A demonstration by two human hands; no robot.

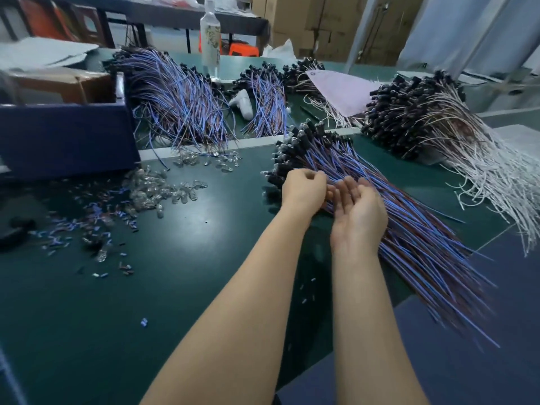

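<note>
A long bundle of blue and brown wires (pixel 415 229) with black connectors and clear bulbs at its far end lies on the green table (pixel 204 287), running from the middle toward the right front edge. My left hand (pixel 304 191) is over the bundle just behind the connectors, back up, its fingers curled into the wires. My right hand (pixel 358 211) lies beside it on the bundle, palm up with relaxed fingers and nothing in it.
More blue wire bundles (pixel 181 100) (pixel 267 103) and white-wired bundles (pixel 432 124) lie at the back. Loose clear bulbs (pixel 163 191) and cut wire scraps (pixel 96 226) are scattered left. A dark blue box (pixel 67 135), a clear bottle (pixel 210 33) and a pink sheet (pixel 342 89) stand behind.
</note>
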